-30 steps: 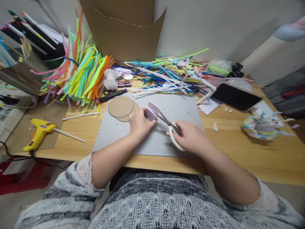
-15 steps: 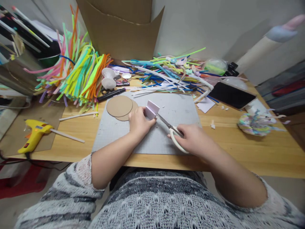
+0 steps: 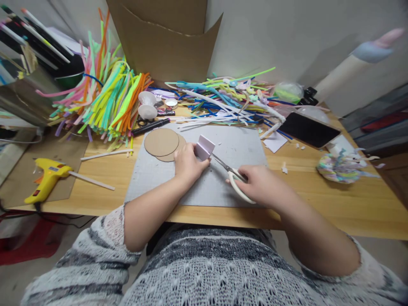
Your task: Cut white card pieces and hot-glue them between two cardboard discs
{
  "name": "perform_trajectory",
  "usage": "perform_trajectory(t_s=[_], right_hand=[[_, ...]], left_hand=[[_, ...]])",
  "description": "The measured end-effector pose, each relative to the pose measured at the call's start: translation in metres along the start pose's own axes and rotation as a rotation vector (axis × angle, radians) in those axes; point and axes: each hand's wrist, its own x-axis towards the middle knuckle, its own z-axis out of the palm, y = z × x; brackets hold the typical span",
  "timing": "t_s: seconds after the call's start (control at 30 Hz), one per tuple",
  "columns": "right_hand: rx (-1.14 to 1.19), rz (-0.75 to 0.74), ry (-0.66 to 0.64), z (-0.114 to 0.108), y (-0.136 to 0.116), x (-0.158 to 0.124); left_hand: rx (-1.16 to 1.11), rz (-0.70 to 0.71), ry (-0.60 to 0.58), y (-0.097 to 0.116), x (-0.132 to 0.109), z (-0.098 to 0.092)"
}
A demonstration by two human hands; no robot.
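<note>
A small folded piece of pale lilac paper or card (image 3: 205, 147) is gripped between the thumb and fingers of my left hand (image 3: 188, 161). My right hand (image 3: 259, 183) is wrapped round the white handles of a pair of scissors (image 3: 238, 187). The blades point up and left, their tips at the lower right edge of the lilac piece; whether they cut into it I cannot tell. Both hands are over a grey board (image 3: 197, 193). Two overlapping cardboard discs (image 3: 161, 142) lie on the board, just left of my left hand, which partly hides the lower one.
A yellow glue gun (image 3: 47, 178) with a white stick lies on cardboard at left. Bundled pipe cleaners (image 3: 108, 102) stand behind it; loose ones (image 3: 219, 102) pile along the back. A phone (image 3: 310, 128), a white paper piece (image 3: 275, 142) and a fluffy pastel figure (image 3: 339, 165) are at right.
The whole view has shifted slightly, so things sit a little further right on the left side. Both hands keep nearly the same pose, the scissors still at the lilac piece.
</note>
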Motion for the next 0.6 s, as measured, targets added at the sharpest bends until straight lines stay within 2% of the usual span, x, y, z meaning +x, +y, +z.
perform_trajectory(t_s=[0.27, 0.6], right_hand=[[-0.112, 0.025, 0.015, -0.001, -0.007, 0.009], [-0.140, -0.058, 0.046, 0.010, 0.002, 0.012]], left_hand=[[0.022, -0.006, -0.007, 0.002, 0.000, 0.000], [0.038, -0.011, -0.013, 0.001, 0.000, 0.000]])
